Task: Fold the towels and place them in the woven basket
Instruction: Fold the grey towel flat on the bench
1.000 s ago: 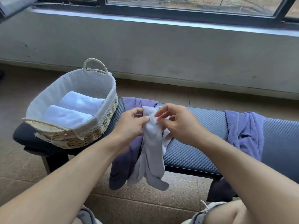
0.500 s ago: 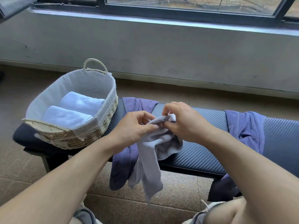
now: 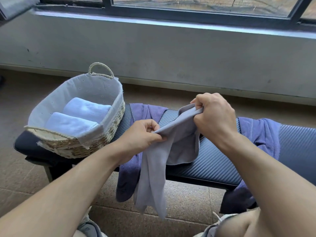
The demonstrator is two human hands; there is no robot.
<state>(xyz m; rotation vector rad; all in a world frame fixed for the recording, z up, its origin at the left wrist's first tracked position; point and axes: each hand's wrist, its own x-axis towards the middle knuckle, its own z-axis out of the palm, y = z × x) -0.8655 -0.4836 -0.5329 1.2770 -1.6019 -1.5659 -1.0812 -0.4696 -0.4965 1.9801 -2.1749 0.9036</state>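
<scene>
While the woven basket (image 3: 118,108) sits at the bench's left end holding two folded towels, the left hand (image 3: 142,134) pinches one end of the grey towel (image 3: 153,171), the right hand (image 3: 213,117) grips the other; the held edge rises rightward, the rest hanging below.
</scene>
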